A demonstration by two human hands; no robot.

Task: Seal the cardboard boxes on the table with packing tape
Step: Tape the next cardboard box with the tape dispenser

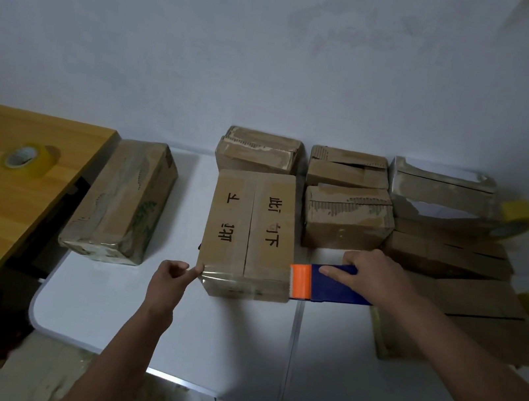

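A cardboard box (252,226) with black handwriting on its lid lies in the middle of the white table (217,338). A strip of clear tape (243,278) runs across its near edge. My left hand (171,275) presses a fingertip on the tape's end at the box's near left corner, its other fingers curled. My right hand (373,273) grips a blue and orange tape dispenser (319,283), whose orange head sits at the box's near right corner.
A taped box (120,202) lies to the left. Several worn boxes (347,217) and flattened cardboard (481,311) crowd the back and right. Yellow tape rolls sit on the wooden table (25,157) at left and at the far right (516,223). A wall stands behind.
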